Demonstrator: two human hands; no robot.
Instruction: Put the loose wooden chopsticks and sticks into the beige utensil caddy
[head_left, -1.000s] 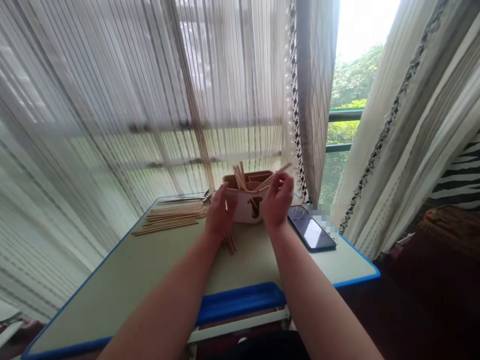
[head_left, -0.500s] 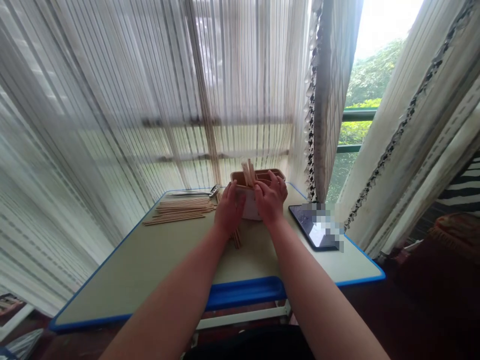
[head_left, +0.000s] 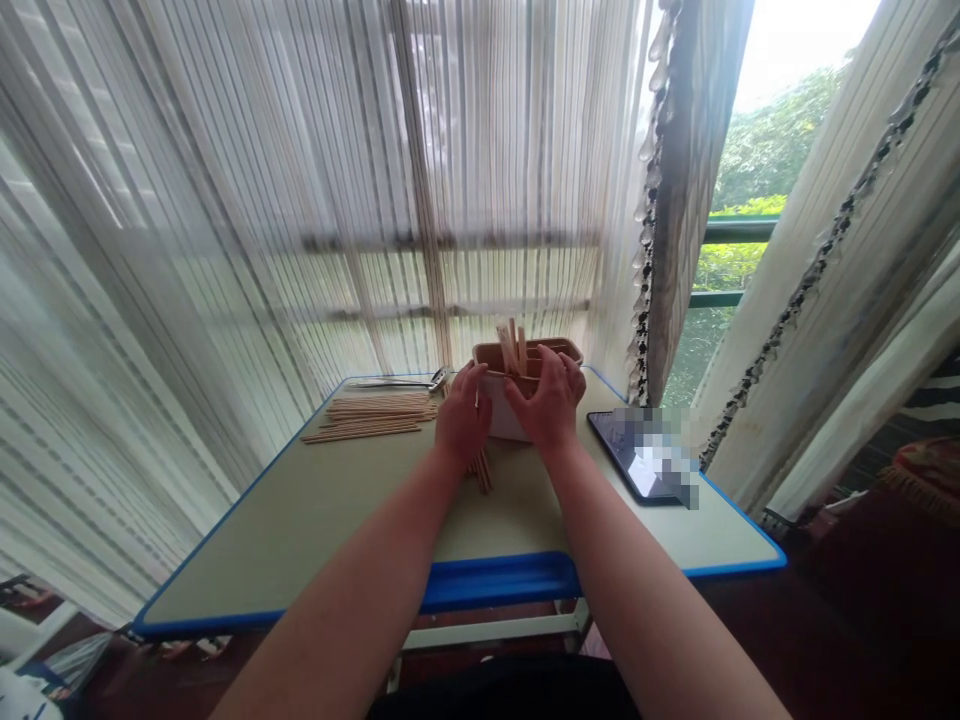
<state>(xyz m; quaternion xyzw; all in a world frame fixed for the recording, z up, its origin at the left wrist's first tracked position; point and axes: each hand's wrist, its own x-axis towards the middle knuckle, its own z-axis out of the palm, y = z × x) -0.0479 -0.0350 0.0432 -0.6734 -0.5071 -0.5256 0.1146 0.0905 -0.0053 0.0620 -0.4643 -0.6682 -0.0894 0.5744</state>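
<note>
A utensil holder (head_left: 510,412) with a white front and a brown rim stands at the back of the table. Several short wooden sticks (head_left: 513,348) poke up from its left section. My left hand (head_left: 463,412) is wrapped about the holder's left end. My right hand (head_left: 551,400) grips its front right part, fingers over the rim and thumb against the front near the sticks. Some chopsticks (head_left: 482,470) lie on the table beside my left wrist, partly covered by that hand. A larger pile of chopsticks (head_left: 379,414) lies to the left.
Behind the pile lies a metal utensil with a ladle-like head (head_left: 437,380). A tablet (head_left: 645,460) rests on the right of the table (head_left: 315,540), which has a blue edge. Sheer curtains (head_left: 510,180) hang right behind it.
The view has turned slightly left. The sticks in the holder stand a little further apart. My right thumb has moved down from beside them onto the holder's front. My left hand stays at the holder.
</note>
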